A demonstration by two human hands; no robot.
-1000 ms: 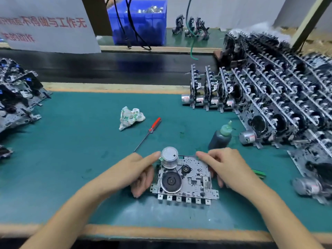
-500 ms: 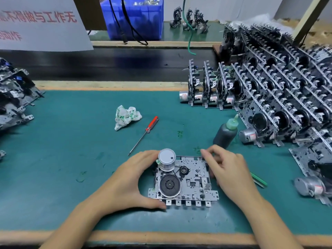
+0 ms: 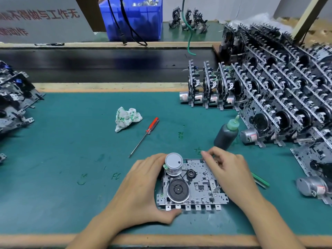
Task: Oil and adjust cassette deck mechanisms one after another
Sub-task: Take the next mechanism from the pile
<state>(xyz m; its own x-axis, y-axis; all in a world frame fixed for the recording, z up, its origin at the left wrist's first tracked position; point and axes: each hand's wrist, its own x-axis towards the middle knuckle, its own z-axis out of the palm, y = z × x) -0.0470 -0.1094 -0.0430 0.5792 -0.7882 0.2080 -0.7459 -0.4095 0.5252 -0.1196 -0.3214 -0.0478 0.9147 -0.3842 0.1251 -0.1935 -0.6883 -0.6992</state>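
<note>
A metal cassette deck mechanism (image 3: 196,187) lies flat on the green mat near the front edge, with a silver motor can at its top left and a black flywheel below it. My left hand (image 3: 142,191) cups its left side, thumb under the front edge. My right hand (image 3: 228,173) rests on its right side, fingers curled at the top right corner. A dark oil bottle (image 3: 226,134) with a green nozzle stands just behind my right hand. A red-handled screwdriver (image 3: 145,134) lies on the mat behind the mechanism.
Rows of stacked mechanisms (image 3: 280,97) fill the right side of the bench. More mechanisms (image 3: 12,103) are piled at the left edge. A crumpled cloth (image 3: 126,118) lies mid-mat. A green tool (image 3: 260,180) lies right of my right hand. A blue bin (image 3: 133,17) stands behind the black belt.
My left hand has wrapped around the mechanism's left side, its thumb now under the front edge. My right hand has shifted up to the top right corner.
</note>
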